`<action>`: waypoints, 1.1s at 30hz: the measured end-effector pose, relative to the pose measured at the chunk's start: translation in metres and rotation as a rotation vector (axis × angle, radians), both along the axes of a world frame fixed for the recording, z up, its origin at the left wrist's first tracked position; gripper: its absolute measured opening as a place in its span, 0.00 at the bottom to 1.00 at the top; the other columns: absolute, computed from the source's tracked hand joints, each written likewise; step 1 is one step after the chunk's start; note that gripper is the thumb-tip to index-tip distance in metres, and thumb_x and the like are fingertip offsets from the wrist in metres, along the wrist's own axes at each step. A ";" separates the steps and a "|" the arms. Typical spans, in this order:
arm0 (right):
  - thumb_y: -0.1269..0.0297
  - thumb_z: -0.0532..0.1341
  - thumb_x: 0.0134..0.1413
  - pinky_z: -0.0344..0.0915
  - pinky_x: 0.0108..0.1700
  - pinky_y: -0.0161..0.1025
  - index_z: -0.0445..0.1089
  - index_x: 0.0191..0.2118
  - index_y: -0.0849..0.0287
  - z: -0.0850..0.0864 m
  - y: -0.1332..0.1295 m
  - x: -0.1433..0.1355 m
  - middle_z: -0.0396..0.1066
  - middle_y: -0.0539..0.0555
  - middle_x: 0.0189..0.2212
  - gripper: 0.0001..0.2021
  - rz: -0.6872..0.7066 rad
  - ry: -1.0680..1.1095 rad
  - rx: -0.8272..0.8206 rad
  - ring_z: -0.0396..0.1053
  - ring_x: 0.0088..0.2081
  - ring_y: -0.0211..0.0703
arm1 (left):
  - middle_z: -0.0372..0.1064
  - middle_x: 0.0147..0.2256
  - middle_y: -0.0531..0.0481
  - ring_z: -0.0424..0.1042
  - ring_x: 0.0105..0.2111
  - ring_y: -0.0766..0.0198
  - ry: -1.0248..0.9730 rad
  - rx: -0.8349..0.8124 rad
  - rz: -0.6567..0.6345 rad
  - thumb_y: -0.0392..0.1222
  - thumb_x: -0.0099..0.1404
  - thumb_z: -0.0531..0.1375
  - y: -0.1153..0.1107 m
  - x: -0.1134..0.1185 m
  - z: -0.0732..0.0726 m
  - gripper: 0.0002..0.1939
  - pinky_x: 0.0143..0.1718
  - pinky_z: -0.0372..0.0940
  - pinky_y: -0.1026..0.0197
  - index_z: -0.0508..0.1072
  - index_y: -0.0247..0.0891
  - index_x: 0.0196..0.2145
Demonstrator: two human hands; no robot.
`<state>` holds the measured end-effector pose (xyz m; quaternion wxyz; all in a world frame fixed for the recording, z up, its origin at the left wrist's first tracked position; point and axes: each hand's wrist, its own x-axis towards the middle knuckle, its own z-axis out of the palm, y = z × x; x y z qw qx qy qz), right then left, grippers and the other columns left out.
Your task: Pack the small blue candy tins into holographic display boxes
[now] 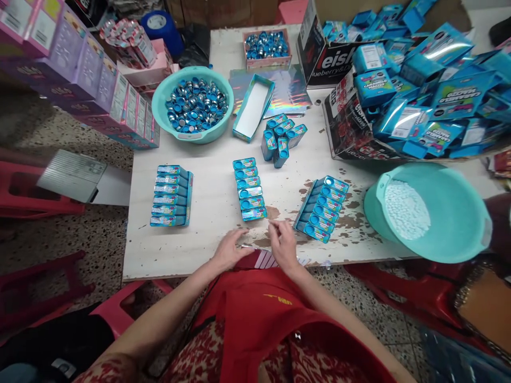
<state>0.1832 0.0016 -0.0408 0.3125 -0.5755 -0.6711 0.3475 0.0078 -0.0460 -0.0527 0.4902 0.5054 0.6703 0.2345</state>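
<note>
My left hand (230, 250) is at the front edge of the table, thumb and fingers apart, with nothing visible in its grasp. Opposite it, my right hand (283, 246) has loosely bent fingers, and I see nothing between them. A dark red piece with pale stripes (263, 259) lies below and between both hands at the edge. Just beyond them stands a row of blue flat-sided candy tins (250, 189) with round recesses in their tops. Right of my right hand, a similar row of tins (322, 208) leans in a blue tray, and another trayed row (170, 196) is at the left.
Several loose tins (281, 139) stand behind the middle row, near an open blue box (253, 108). A turquoise basin (192, 133) holds blue-and-silver caps; another basin (459, 213) holds white pellets. Cartons of blue packs (347, 125) fill the back right. Stacked purple boxes (80, 80) border the left.
</note>
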 end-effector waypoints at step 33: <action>0.61 0.59 0.52 0.59 0.27 0.35 0.66 0.27 0.56 0.033 -0.025 0.018 0.68 0.48 0.22 0.07 0.230 0.024 -0.298 0.64 0.24 0.38 | 0.72 0.37 0.46 0.66 0.41 0.58 0.029 0.022 0.093 0.48 0.61 0.52 0.002 0.014 -0.003 0.15 0.46 0.58 0.57 0.75 0.39 0.34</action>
